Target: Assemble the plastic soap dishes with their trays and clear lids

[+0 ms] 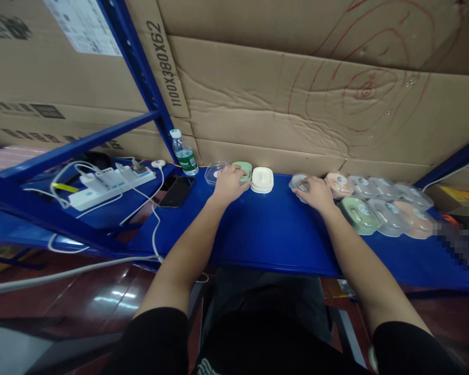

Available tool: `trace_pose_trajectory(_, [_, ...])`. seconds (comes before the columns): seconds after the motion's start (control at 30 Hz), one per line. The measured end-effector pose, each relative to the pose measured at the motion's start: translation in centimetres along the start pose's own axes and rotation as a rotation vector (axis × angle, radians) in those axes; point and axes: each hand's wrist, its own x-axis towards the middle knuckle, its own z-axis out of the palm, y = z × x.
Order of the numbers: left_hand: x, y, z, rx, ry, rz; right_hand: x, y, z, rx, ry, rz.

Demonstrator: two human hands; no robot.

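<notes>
My left hand (pixel 230 184) rests over a green container (pixel 243 170), its fingers bent over the near side. Left of it lies a clear plastic lid or box (pixel 214 173), partly behind the hand. A cream container (pixel 262 179) sits just right of my left hand. Further right, my right hand (pixel 315 191) has its fingers closed on a clear grey container (pixel 298 182) at the back of the blue shelf. Beside my right wrist are several lidded containers in two rows, among them a peach one (pixel 339 185) and a green one (pixel 358 215).
A water bottle (pixel 184 153) stands at the back left, near a black phone (pixel 177 191). A white power strip (pixel 111 187) with cables lies beyond the blue post. Cardboard (pixel 258 104) lines the back. A cardboard box (pixel 459 200) is at the far right.
</notes>
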Motion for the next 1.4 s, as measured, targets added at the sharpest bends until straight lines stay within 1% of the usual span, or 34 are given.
trace_pose_trajectory(0.1, [0.0, 0.0, 0.2, -0.016, -0.007, 0.043, -0.4, -0.8, -0.7, 0.091, -0.072, -0.007])
trace_pose_trajectory(0.2, [0.0, 0.0, 0.4, -0.030, -0.022, 0.082, -0.7, -0.9, -1.3, 0.146, -0.195, -0.030])
trace_pose_trajectory(0.27, [0.0, 0.2, 0.6, -0.044, -0.026, 0.107, -0.8, -0.8, -1.7, 0.160, -0.244, -0.052])
trace_pose_trajectory(0.33, [-0.1, 0.4, 0.7, -0.056, -0.032, 0.133, -0.8, -0.8, -2.1, 0.190, -0.276, -0.096])
trace_pose_trajectory(0.47, [-0.3, 1.1, 1.0, -0.062, -0.059, 0.189, -1.0, -1.4, -3.2, 0.293, -0.322, -0.231])
trace_pose_trajectory(0.53, [-0.5, 1.5, 1.0, -0.072, -0.077, 0.219, -1.1, -1.9, -3.6, 0.328, -0.291, -0.253])
trace_pose_trajectory(0.63, [-0.7, 2.4, 0.9, -0.104, -0.091, 0.274, -1.1, -2.7, -4.3, 0.384, -0.158, -0.245])
trace_pose_trajectory(0.7, [-0.9, 3.2, 0.8, -0.135, -0.071, 0.321, -1.1, -3.1, -4.7, 0.435, -0.085, -0.252])
trace_pose_trajectory(0.77, [-1.2, 4.1, 0.7, -0.167, -0.028, 0.376, -1.2, -3.3, -5.2, 0.516, -0.057, -0.269])
trace_pose_trajectory(0.83, [-1.5, 5.0, 0.5, -0.185, 0.013, 0.435, -1.4, -3.5, -5.5, 0.643, -0.070, -0.273])
trace_pose_trajectory(0.9, [-1.8, 5.7, 0.3, -0.186, 0.036, 0.490, -1.6, -3.7, -5.7, 0.796, -0.162, -0.249])
trace_pose_trajectory(1.0, [-2.1, 6.4, 0.0, -0.186, 0.053, 0.556, -1.8, -4.0, -5.6, 1.014, -0.402, -0.152])
trace_pose_trajectory(1.07, [-2.1, 6.4, -0.2, -0.201, 0.065, 0.575, -1.8, -4.0, -5.1, 1.154, -0.530, -0.096])
trace_pose_trajectory(1.13, [-2.1, 6.3, -0.2, -0.225, 0.098, 0.540, -1.7, -4.1, -4.6, 1.287, -0.585, -0.076])
trace_pose_trajectory(1.17, [-2.1, 6.2, -0.1, -0.237, 0.126, 0.493, -1.7, -4.1, -4.3, 1.341, -0.594, -0.077])
trace_pose_trajectory(1.23, [-2.0, 5.8, 0.1, -0.253, 0.190, 0.356, -1.6, -4.4, -3.9, 1.421, -0.569, -0.075])
trace_pose_trajectory(1.3, [-1.7, 5.2, 0.2, -0.257, 0.248, 0.204, -1.6, -4.8, -3.8, 1.470, -0.486, -0.063])
trace_pose_trajectory(1.37, [-1.2, 3.9, 0.2, -0.267, 0.310, 0.056, -1.6, -5.3, -3.9, 1.476, -0.353, -0.049])
trace_pose_trajectory(1.4, [-0.8, 2.9, 0.0, -0.279, 0.353, -0.020, -1.5, -5.4, -4.0, 1.453, -0.275, -0.044])
